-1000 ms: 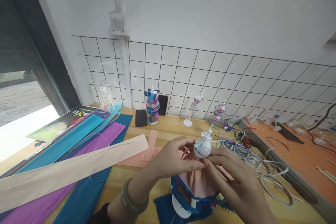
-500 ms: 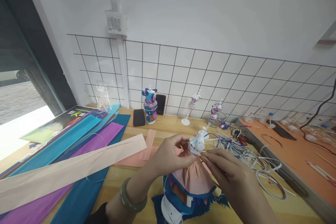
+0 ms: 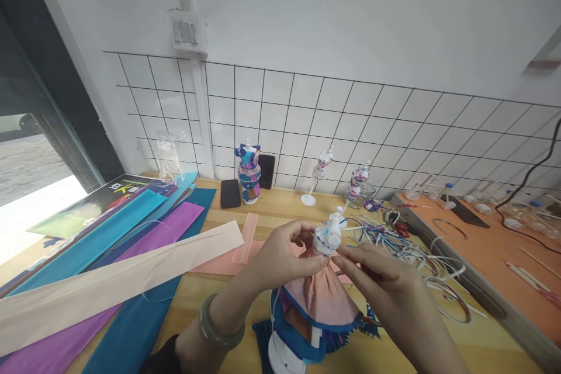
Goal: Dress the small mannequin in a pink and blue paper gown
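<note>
A small white mannequin torso (image 3: 328, 236), marked with blue and pink, stands upright before me. A gathered peach skirt (image 3: 322, 298) with a dark blue border hangs from its waist. Curled around the torso's left side, my left hand (image 3: 287, 254) has its thumb pressed on the gathers at the waist. Opposite it, my right hand (image 3: 383, 277) pinches the skirt's top edge between thumb and fingers; what exactly lies between the fingertips is partly hidden. Blue and purple layers (image 3: 302, 327) and a white base (image 3: 283, 356) show beneath the skirt.
Blue, purple and cream paper strips (image 3: 131, 269) cover the left of the table. At the back stand a dressed mannequin (image 3: 249, 172), two smaller ones, and a phone (image 3: 230, 194). Tangled cords (image 3: 394, 245) lie to the right, beside an orange-topped tray (image 3: 477, 263).
The view has shifted slightly. My right hand's fingers have moved a little at the skirt's waist; my left hand keeps its hold on the mannequin torso.
</note>
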Available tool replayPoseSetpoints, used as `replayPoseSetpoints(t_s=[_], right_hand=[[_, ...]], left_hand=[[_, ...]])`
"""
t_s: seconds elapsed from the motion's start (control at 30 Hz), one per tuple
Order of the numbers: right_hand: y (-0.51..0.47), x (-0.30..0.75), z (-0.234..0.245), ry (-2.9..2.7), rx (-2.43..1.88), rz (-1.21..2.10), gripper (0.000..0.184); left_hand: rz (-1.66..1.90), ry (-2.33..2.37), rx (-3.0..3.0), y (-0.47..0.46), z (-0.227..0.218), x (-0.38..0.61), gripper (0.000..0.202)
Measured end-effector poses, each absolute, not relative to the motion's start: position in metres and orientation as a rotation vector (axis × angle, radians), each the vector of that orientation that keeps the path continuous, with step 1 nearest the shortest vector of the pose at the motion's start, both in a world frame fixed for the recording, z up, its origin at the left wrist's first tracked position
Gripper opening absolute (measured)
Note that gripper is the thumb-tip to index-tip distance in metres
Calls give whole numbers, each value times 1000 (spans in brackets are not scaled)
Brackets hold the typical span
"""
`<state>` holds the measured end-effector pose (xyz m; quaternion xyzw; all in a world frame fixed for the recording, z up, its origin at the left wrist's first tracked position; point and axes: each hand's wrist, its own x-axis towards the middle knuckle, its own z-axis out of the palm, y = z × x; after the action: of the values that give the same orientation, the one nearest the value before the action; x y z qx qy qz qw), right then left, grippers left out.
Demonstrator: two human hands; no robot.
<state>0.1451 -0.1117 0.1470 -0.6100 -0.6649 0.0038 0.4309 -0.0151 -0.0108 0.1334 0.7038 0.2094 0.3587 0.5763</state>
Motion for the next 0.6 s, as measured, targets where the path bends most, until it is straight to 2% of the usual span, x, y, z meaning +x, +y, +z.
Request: replayPoseSetpoints(t_s=[0.17,0.33,0.6], right_hand=[[-113,147,151,-1590,-1624,29,38],[-117,150,158,-1567,-1652,118,20],[-115,151,163,-1483,-1714,306,22]], left_hand=[[825,496,1663,-11,136,-15,28],[784,463,1619,-11,139,-16,29],[686,383,1521,-5,133,-15,36]])
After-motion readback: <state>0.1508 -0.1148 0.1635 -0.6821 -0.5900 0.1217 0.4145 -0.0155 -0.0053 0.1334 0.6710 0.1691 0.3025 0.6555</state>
